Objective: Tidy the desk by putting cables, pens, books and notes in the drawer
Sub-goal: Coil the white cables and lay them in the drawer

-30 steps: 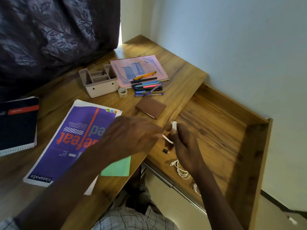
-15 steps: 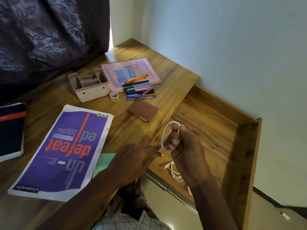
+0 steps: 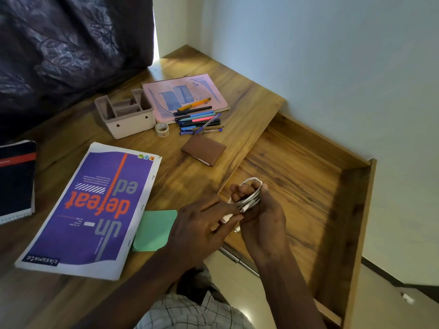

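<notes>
Head view: at the left edge I see a dark notebook (image 3: 16,181), cut off, then a purple book (image 3: 95,205) and a green note (image 3: 154,230) on the wooden desk (image 3: 249,110). Farther back lie pens (image 3: 199,121) and a wallet (image 3: 203,150). The left hand (image 3: 202,226) pinches the cable (image 3: 251,195) end. The right hand (image 3: 261,219) grips its coil above the open drawer (image 3: 308,186), beside a pale wall (image 3: 332,67).

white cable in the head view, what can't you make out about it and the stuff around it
Head view:
- white cable: coil mostly covered by the right hand, loop count unclear.
- Its plug end: blurred, under fingers of the left hand.
- green note: partly under the purple book and left hand.
- dark notebook: cut off by the left edge.
</notes>
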